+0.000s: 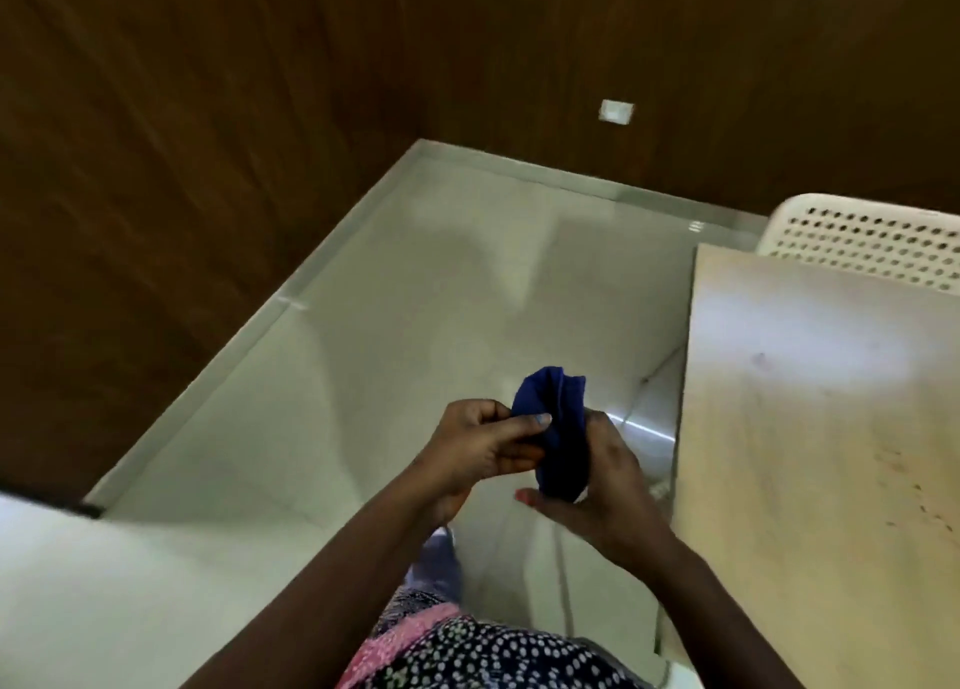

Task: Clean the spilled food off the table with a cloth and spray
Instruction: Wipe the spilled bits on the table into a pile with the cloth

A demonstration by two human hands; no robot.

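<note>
Gripping the upright bunched blue cloth (558, 431), left hand (480, 446) and right hand (605, 485) flank it.

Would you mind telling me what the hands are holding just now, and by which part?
Both hold the blue cloth, bunched: the left hand pinches its left side, the right hand grips its lower end.

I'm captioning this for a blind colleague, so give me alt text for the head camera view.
Seen from above, a person's left hand and right hand both grip a bunched dark blue cloth over a pale tiled floor. A light wooden table with faint reddish specks stands at the right, a white perforated chair behind it, dark wood walls beyond.
</note>
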